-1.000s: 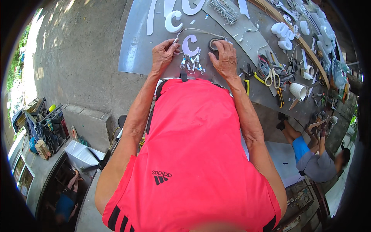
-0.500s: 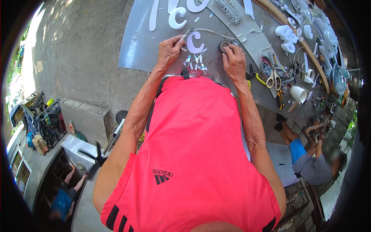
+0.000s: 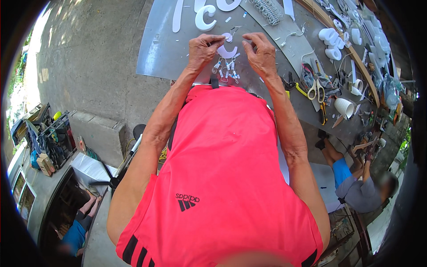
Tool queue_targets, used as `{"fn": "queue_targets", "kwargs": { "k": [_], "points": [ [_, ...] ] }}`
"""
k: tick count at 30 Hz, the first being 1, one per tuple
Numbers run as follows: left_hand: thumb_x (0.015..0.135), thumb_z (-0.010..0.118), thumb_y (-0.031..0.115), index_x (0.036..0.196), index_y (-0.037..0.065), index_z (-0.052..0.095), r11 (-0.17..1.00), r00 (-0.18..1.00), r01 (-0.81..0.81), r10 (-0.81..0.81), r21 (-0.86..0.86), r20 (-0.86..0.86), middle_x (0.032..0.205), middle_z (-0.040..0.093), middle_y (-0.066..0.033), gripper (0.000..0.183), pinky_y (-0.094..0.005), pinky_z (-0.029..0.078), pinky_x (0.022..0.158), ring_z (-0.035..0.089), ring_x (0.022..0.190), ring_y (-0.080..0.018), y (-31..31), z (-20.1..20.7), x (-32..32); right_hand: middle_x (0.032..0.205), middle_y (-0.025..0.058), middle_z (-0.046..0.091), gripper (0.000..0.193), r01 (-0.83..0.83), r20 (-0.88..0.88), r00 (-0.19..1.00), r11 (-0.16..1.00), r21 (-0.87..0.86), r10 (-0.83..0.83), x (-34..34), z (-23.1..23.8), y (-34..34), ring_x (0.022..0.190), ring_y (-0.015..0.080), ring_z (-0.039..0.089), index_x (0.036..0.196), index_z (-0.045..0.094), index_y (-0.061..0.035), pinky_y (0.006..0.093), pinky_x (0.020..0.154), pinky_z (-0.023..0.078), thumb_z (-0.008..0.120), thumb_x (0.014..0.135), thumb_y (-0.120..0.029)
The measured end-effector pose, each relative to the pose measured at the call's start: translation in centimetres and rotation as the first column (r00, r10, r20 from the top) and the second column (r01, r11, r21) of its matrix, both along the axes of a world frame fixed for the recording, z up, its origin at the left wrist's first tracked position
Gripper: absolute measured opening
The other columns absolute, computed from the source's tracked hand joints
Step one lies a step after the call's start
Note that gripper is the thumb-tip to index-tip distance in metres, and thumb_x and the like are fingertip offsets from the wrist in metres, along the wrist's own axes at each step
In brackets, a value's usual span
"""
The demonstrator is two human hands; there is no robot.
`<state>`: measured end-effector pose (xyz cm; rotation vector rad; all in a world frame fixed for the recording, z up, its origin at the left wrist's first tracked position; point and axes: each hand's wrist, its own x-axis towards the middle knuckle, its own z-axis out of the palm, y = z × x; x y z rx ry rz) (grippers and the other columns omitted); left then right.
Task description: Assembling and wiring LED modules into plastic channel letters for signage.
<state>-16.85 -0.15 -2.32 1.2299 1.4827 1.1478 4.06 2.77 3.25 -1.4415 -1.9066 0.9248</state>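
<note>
The right hand [image 3: 260,53] has moved closer to the left hand [image 3: 207,50], its thumb and forefinger parted; the left fingertips meet over the lilac letter [image 3: 227,54], what they grip impossible to tell. The letter lies toward the near edge of the worktable [image 3: 167,58]. Wired modules [image 3: 227,71] lie bunched just beside it, seemingly unattached. Farther right along that edge, a white cup [image 3: 342,107] lies tipped, contents unclear.

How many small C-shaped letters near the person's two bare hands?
2: a thick white C-shaped letter on the smooth grey sheet beyond the left hand, and a flat pale-lilac C-shaped letter between that hand and the right hand, partly covered. The hands may hide others.
</note>
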Motion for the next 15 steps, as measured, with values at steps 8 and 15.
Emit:
{"fn": "queue_targets", "kwargs": {
  "k": [8, 15],
  "points": [
    [0.082, 0.077, 0.008, 0.097, 0.011, 0.081, 0.971, 0.952, 0.109, -0.041, 0.213, -0.304, 0.090, 0.078, -0.0057, 0.017, -0.0330, 0.056, 0.076, 0.070, 0.082, -0.0231, 1.8, 0.6, 0.1, 0.112, 0.0042, 0.068, 0.022, -0.292, 0.284, 0.938, 0.896, 0.335, 0.199, -1.4, -1.7, 2.1, 0.100, 0.0275, 0.068, 0.112, 0.071, -0.0119, 0.0405, 0.082, 0.056, 0.069, 0.091, -0.017],
    [0.083, 0.076, 0.010, 0.104, 0.008, 0.078, 0.959, 0.948, 0.113, -0.026, 0.260, -0.316, 0.094, 0.077, -0.0088, 0.021, -0.0363, 0.056, 0.077, 0.070, 0.084, -0.0267, 2.1, -0.4, 1.2, 0.094, 0.0068, 0.066, 0.014, -0.159, 0.326, 0.941, 0.970, 0.185, 0.092, -1.6, -4.5, 1.4, 0.090, 0.0288, 0.069, 0.098, 0.073, -0.0117, 0.0424, 0.075, 0.055, 0.071, 0.089, -0.023]
  ]
}}
